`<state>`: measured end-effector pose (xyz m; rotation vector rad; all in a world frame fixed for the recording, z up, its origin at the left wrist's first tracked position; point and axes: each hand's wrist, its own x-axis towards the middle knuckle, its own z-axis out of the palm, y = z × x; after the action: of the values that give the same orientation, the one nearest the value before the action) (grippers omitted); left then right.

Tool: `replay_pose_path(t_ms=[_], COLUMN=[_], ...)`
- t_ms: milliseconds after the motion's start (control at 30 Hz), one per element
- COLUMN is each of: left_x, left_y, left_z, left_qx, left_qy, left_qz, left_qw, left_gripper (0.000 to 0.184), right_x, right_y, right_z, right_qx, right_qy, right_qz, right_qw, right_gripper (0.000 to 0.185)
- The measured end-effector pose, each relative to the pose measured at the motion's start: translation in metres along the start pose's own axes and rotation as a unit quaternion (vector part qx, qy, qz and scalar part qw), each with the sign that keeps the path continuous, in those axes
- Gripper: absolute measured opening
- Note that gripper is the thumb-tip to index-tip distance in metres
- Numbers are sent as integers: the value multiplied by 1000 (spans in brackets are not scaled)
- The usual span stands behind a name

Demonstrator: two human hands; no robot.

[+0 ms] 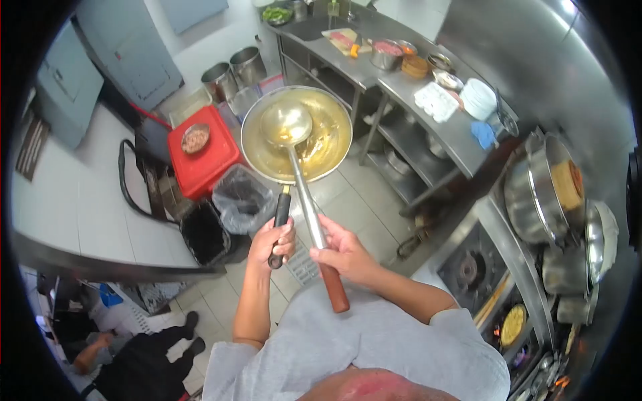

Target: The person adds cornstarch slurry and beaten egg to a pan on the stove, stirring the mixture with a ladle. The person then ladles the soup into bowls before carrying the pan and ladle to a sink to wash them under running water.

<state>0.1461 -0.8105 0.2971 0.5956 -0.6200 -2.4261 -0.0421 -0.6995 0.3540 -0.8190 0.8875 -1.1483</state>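
Observation:
My left hand (272, 244) is wrapped round the black handle of a wide metal pan (251, 144), held out in front of me above the floor. Yellowish oily liquid coats the inside of the pan. In my right hand (346, 252) is a large ladle (304, 190) with a long steel shaft and a reddish-brown handle end. Its round bowl rests over the pan's interior and hides part of it; whether it touches the bottom, I cannot tell.
Left stands a red lidded bin (180, 150) bearing a bowl of food (195, 138). A bagged trash bin (242, 190) sits below the pan. Steel counters (418, 77) hold food and dishes. At right is a stove (468, 267) with a lit burner. Another person (144, 357) is lower left.

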Motion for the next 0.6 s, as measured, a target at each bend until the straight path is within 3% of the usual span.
replay_pose_path(t_ms=[100, 200, 233, 333, 400, 600], left_x=[62, 127, 147, 204, 252, 417], left_y=[58, 118, 137, 191, 224, 347], left_z=[-8, -19, -23, -46, -62, -123], left_qx=[-10, -45, -48, -69, -77, -17], left_qy=[26, 48, 56, 52, 47, 29], left_qz=[7, 2, 8, 15, 21, -11], left_qw=[1000, 998, 997, 996, 996, 999], left_gripper=[9, 9, 9, 8, 8, 9], right_x=[98, 179, 211, 302, 367, 538], right_y=[-25, -97, -94, -121, -127, -189], right_z=[-27, -49, -60, -100, -141, -264], right_qx=[-36, -50, -46, -149, -152, -112], right_qy=[-16, -74, -76, -115, -112, 89], right_qz=[-28, 42, -1, 70, 68, 56], right_qw=[999, 995, 996, 980, 980, 988], right_gripper=[84, 86, 76, 70, 57, 44])
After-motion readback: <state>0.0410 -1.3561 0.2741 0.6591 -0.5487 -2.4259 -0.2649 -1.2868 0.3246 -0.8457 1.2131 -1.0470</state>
